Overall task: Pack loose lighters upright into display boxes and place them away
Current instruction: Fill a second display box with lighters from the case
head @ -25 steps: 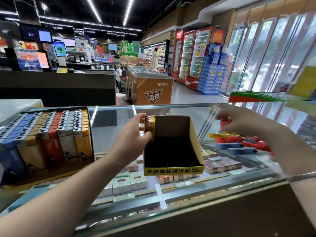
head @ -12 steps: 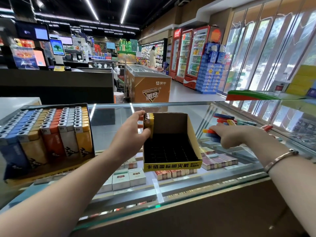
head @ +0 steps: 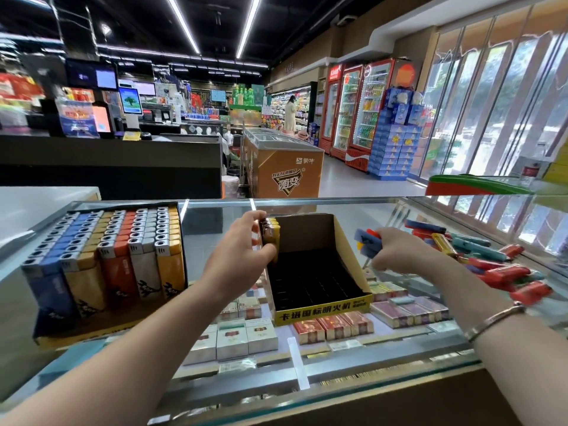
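Left grip clasps upright lighters in the display box; right grip pinches loose lighters.

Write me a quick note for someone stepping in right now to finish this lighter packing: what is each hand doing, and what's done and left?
Left hand: grips the few yellow lighters standing upright at the back left corner of the open display box.
Right hand: holds a small bunch of lighters just right of that box.
Done: the full display box on the left of the glass counter is packed.
Left: the open box is nearly all empty slots; the loose pile on the right still needs packing, then the box placing away.
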Tool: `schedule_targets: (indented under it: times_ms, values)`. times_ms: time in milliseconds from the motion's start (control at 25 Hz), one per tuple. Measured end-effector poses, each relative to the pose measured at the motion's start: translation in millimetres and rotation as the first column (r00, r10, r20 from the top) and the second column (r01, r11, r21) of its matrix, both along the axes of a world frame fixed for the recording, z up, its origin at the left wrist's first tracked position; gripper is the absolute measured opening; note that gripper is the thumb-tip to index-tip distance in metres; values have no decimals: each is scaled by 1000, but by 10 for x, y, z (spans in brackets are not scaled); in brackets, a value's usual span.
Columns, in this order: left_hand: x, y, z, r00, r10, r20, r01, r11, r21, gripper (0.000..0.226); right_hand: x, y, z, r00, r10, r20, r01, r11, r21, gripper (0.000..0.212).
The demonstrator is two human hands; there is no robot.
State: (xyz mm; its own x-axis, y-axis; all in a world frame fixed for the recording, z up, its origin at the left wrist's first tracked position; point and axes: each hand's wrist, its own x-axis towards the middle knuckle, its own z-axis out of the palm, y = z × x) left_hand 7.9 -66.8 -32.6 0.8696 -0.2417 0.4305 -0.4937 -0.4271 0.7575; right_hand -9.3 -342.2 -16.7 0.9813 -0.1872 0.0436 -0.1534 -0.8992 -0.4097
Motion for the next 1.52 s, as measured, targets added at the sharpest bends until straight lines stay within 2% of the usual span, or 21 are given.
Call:
schedule_targets:
  times_ms: [80,160,280,400,480,560,640,720,800,880,1000,1200,1320,1400,1440,1520]
  values:
    - [25,26,11,999,-20,-26,19,1000,-7,47,12,77,61,991,-27,132,-12,957,290,18]
    - [49,47,32,997,-55,-56,55,998,-6,46,34,193,226,965,-62,255,-104,803,587,28]
    - [81,76,80,990,-94,-103,95,996,-1,45,90,513,472,930,26,368,-314,578,753,25]
    - [73,115,148,975,-139,-173,137,990,-24,45,180,924,484,914,136,383,-406,318,857,13]
    - [56,128,179,964,-160,-215,152,987,-52,44,228,1102,409,934,132,332,-353,201,914,8]
    - [39,144,190,981,-125,-150,123,992,-19,44,235,1148,364,946,145,291,-308,107,946,12]
    - [6,160,211,997,-53,63,48,996,78,46,185,1125,346,946,151,287,-300,73,951,28]
    - [-50,141,238,955,-30,296,-15,988,151,47,151,1123,305,949,146,278,-288,58,956,35]
    - [-110,85,228,896,-59,441,-46,973,224,47,140,1149,259,958,114,263,-266,12,964,40]
    - [-175,21,207,890,-78,449,-41,968,249,46,134,1184,231,953,100,287,-281,-70,957,37]
    - [-206,-16,190,947,-73,312,20,985,169,39,134,1237,178,934,115,338,-319,-157,935,26]
    - [-176,11,202,958,-20,285,42,997,-71,25,141,1250,170,920,133,369,-342,-191,920,24]
    - [-142,55,248,960,37,276,19,980,-200,27,139,1182,205,913,55,404,-394,-132,909,20]
    - [-123,92,272,958,74,277,8,960,-282,31,154,1109,234,895,-84,438,-439,7,898,8]
    - [-117,103,281,952,88,292,4,953,-302,31,160,1065,263,871,-178,458,-446,107,889,5]
    - [-111,106,285,939,113,324,-13,955,-295,27,189,943,300,801,-335,496,-368,378,849,20]
